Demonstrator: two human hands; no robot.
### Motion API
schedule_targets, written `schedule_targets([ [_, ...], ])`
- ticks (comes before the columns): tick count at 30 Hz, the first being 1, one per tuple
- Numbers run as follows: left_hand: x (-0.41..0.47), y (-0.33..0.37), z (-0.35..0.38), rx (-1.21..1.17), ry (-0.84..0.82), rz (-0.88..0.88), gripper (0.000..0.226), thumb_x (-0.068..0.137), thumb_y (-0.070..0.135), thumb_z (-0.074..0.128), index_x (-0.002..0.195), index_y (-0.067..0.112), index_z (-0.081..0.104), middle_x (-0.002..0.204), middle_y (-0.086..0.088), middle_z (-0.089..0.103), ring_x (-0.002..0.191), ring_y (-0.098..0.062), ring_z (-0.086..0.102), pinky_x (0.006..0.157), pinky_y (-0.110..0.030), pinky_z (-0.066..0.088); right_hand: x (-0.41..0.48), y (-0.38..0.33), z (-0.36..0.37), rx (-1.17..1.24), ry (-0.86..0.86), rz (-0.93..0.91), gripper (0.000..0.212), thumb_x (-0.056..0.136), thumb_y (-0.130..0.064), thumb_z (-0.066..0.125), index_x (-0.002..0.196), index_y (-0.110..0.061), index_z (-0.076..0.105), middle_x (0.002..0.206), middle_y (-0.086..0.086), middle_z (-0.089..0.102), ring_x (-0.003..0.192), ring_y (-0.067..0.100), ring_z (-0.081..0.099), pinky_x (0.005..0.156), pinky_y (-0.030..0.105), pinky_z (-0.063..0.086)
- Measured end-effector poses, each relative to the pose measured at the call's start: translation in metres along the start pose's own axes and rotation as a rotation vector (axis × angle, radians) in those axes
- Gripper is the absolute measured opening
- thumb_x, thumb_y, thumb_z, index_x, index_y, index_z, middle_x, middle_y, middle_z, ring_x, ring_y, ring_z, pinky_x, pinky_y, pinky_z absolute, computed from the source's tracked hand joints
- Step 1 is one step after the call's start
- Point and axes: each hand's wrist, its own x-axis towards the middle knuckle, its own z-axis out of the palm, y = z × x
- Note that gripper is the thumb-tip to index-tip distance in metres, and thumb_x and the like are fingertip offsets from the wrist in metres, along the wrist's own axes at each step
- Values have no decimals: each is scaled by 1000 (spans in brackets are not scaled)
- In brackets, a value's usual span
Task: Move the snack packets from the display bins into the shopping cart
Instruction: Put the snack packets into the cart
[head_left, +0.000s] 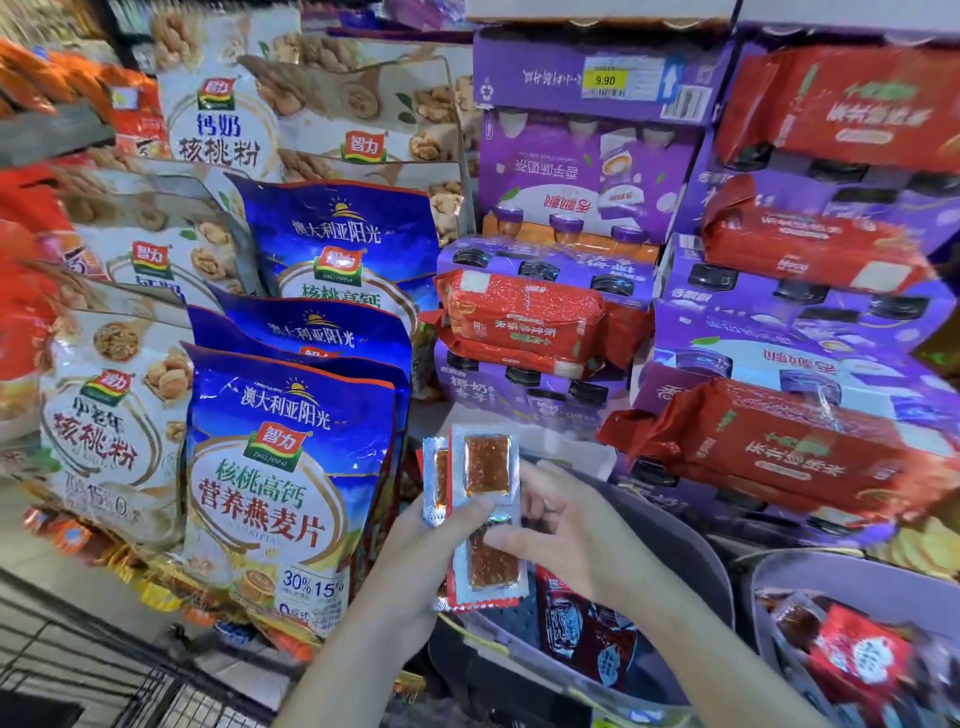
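My left hand (415, 561) grips a small stack of clear snack packets (485, 465) with brown squares inside, fanned upright. One more packet (491, 566) hangs lower in the stack, and my right hand (561, 525) pinches it at its top edge. Both hands hover over a grey display bin (696, 561) holding dark red packets (582, 629). A second grey bin (789, 571) at the right holds red and brown packets (857, 654). The black wire shopping cart (104, 675) shows at the bottom left.
Blue oat bags (291, 467) and white walnut-powder bags (109, 415) stand on the left. Purple drink boxes (582, 171) with red packs (524, 317) taped on are stacked behind the bins. Small orange packets (78, 535) lie under the bags.
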Motion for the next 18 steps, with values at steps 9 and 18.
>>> schedule_targets([
  [9, -14, 8, -14, -163, 76, -19, 64, 67, 43, 89, 126, 25, 74, 119, -5, 80, 108, -26, 78, 91, -42, 61, 2, 81, -23, -438, -241, 681, 37, 94, -51, 68, 93, -14, 69, 72, -1, 69, 70, 20, 69, 65, 26, 49],
  [18, -14, 6, -13, -201, 82, -22, 59, 69, 39, 86, 124, 21, 75, 115, -8, 81, 103, -27, 79, 71, -34, 65, 6, 142, 5, -484, -217, 874, 44, 93, -46, 72, 119, -11, 69, 116, 7, 71, 105, 22, 66, 82, 26, 42],
])
